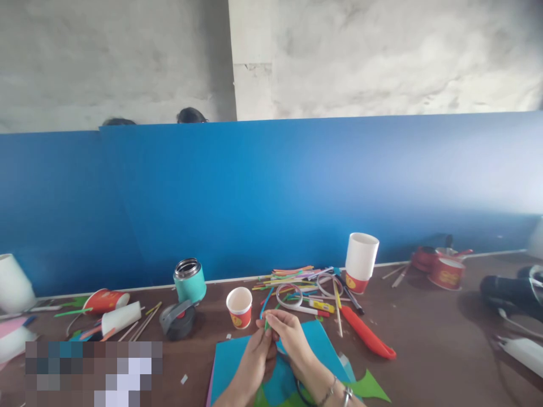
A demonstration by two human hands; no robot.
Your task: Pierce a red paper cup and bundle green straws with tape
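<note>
My left hand (258, 353) and my right hand (291, 337) meet over a stack of blue sheets (231, 353). Their fingertips pinch a small green piece (267, 324), mostly covered by the fingers. Below the right palm shows a dark-handled tool, seemingly scissors (300, 390); whether the hand touches it is hidden. Green cut sheet scraps (369, 386) lie under and beside the right wrist. Just beyond the hands stands a red and white paper cup (239, 308).
Behind the hands lie colored pipe cleaners (292, 277), tape rolls (289, 295) and a yellow glue stick (321, 306). Stacked paper cups (361, 263), a red cutter-like tool (368, 333), a teal thermos (189, 281) and its dark lid (178, 320) stand around. A blue partition (271, 198) closes the back.
</note>
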